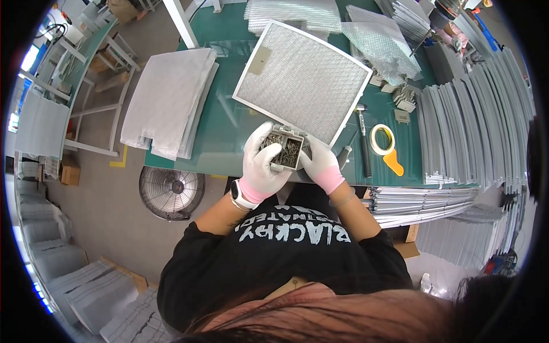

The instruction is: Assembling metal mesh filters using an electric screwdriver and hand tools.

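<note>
I have both gloved hands near the middle of the frame, with the small grey box [293, 134] between them, just below the large mesh panel [303, 80] that fills the upper centre. The left hand [260, 163] grasps the box from its left side: some fingers curl along the upper left edge, and one digit crosses over the left compartment. I can't tell from here whether its tip touches the screws [292, 153] inside. The right hand [321, 164] grips the opposite side, its fingers bent against the right wall near the upper right corner, clear of the right compartment. Whatever fingers sit underneath are hidden from me.

I see screws in both compartments, the right-hand lot looking darker. Right of the centre, well apart from the fingers, the hammer [364, 143] and the tape roll [373, 139] lie on the green table [223, 134].
</note>
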`<action>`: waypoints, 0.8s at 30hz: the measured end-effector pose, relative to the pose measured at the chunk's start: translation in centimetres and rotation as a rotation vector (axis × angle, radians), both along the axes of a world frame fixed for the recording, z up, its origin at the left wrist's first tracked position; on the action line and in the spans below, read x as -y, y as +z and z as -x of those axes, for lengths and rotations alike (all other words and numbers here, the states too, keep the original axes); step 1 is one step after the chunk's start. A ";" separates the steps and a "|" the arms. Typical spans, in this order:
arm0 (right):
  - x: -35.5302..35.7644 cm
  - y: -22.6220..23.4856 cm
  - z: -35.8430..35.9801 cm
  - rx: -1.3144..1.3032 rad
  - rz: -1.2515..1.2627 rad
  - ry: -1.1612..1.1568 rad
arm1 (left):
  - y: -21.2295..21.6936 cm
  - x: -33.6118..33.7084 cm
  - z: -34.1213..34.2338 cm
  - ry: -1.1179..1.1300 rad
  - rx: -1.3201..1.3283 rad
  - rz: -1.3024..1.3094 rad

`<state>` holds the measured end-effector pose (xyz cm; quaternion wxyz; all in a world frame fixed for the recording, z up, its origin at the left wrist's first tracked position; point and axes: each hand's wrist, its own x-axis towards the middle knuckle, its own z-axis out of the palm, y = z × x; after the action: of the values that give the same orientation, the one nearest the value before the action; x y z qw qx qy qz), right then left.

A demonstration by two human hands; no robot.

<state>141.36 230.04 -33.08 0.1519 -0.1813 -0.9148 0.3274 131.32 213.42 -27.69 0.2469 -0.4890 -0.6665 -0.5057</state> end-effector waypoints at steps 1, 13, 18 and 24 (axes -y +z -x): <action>0.0 0.5 0.2 0.002 0.003 0.003 | -0.1 -0.1 0.0 0.008 0.000 -0.001; 0.2 13.5 -0.9 0.213 0.684 0.285 | 1.0 -0.9 -0.1 -0.004 -0.090 0.020; 0.1 15.1 -0.7 0.294 0.756 0.298 | 0.8 -1.5 -0.6 -0.028 -0.172 -0.005; 0.2 17.6 -0.3 0.441 1.080 0.204 | 2.0 -1.8 -1.0 -0.007 -0.100 -0.055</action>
<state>141.67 229.84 -15.49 -0.1877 -0.2079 -0.6415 0.7141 132.28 215.21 -25.72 0.2914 -0.5093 -0.6374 -0.4995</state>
